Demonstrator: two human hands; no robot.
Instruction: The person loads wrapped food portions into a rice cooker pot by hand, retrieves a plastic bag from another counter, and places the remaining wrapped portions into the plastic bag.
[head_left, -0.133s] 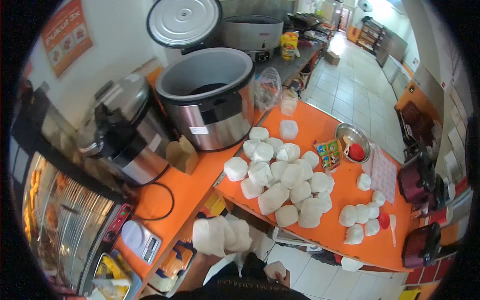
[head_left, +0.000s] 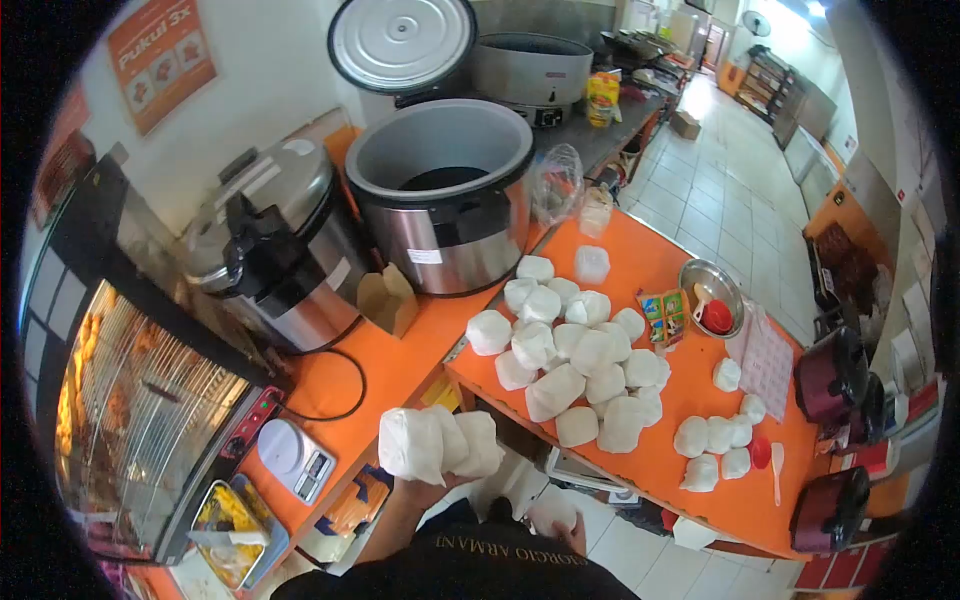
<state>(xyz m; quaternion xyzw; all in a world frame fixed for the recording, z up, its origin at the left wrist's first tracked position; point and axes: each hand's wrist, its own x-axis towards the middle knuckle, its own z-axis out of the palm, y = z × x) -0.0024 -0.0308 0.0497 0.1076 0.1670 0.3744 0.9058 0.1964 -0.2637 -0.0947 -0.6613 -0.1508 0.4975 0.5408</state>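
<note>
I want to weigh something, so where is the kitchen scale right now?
The kitchen scale is at the head view's lower left, on the orange counter, just right of the glass display case.

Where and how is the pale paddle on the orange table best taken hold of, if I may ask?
I would take the pale paddle by its narrow handle, from the near edge of the orange table, since it lies flat with the handle pointing that way and its broad end beside the red round item.
</note>
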